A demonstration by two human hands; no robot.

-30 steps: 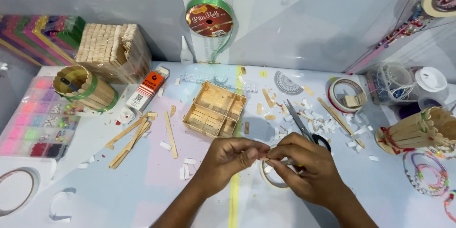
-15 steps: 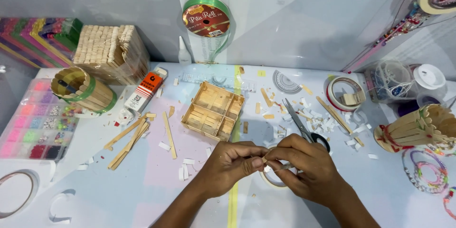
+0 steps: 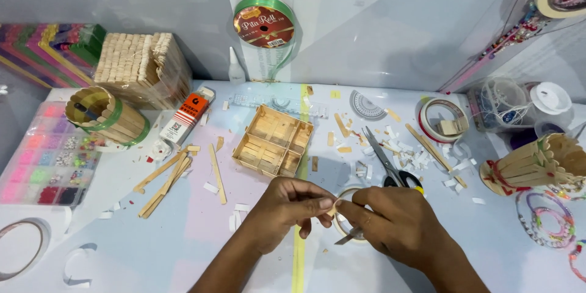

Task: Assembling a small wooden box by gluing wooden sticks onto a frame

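Both hands, left (image 3: 284, 207) and right (image 3: 390, 223), pinch a short stick piece (image 3: 330, 209) over a tape roll (image 3: 348, 223), the open-topped stick box (image 3: 273, 140) apparently still unfinished nearby.

Tape roll (image 3: 345, 224) mostly hidden under hands; held piece too small.

Bright even light, soft shadows, sharp

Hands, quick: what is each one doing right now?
Left hand: fingers pinched shut on a small stick piece.
Right hand: pinched on the same piece, above a tape roll.
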